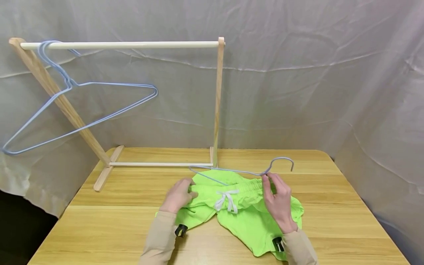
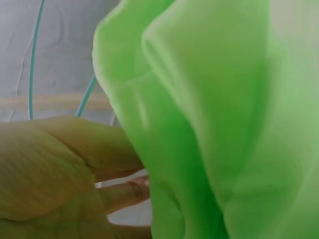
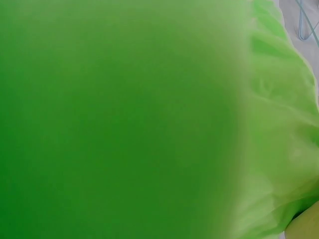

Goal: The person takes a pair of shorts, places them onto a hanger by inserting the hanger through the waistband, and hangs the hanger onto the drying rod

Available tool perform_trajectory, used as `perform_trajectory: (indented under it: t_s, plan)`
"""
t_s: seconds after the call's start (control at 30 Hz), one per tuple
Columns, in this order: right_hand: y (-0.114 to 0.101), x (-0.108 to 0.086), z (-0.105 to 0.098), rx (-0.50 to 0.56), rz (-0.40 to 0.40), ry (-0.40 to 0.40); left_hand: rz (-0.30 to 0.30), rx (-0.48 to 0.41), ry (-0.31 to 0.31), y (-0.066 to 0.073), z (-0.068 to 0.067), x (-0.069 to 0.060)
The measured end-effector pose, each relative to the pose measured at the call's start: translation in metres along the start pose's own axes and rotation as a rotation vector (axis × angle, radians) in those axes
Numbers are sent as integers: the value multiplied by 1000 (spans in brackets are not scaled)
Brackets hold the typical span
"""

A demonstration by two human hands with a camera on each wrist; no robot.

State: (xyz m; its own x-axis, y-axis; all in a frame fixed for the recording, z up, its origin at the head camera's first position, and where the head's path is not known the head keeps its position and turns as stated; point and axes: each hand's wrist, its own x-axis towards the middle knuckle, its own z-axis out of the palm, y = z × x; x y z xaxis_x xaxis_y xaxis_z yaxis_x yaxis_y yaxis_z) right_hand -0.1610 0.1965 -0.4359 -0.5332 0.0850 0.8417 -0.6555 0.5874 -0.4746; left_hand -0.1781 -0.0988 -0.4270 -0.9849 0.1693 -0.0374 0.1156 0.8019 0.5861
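Head view: neon-green drawstring shorts (image 1: 243, 226) lie on the wood-grain counter (image 1: 109, 228), between my two grips. At the left end of the shorts' waistband, my left grip (image 1: 179, 194) has thumb and fingers closed on the cloth. At its right end, my right grip (image 1: 277, 195) pinches a blue wire hanger (image 1: 246, 172) just below the hook; whether it also holds cloth, I cannot tell. Part of that hanger is hidden by the shorts. Blurred green fills most of the right wrist view; the left wrist view cuts the shorts off.
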Motion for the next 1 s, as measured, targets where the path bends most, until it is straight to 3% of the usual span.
perform_trajectory:
  t_s: [0.2, 0.33, 0.5, 0.63, 0.73, 0.87, 1.0]
  plan:
    - [2, -1, 0, -10, -1, -5, -6, -120, 87, -8, -9, 2]
    - [4, -1, 0, -20, -15, 4, 43, -143, 151, -11, -14, 2]
    - [6, -1, 0, -21, -15, 7, 187, -118, 220, -18, -23, 3]
    - [6, 0, -1, -24, -16, 8, 330, -166, 292, -24, -29, 3]
    - [6, 0, -2, -21, -15, 8, 453, -179, 378, -26, -31, 3]
    - [6, -1, -2, -8, -8, 1, 616, -115, 526, -21, -28, 4]
    - [6, -1, -3, 7, -6, -11, 698, -90, 598, -16, -25, 6]
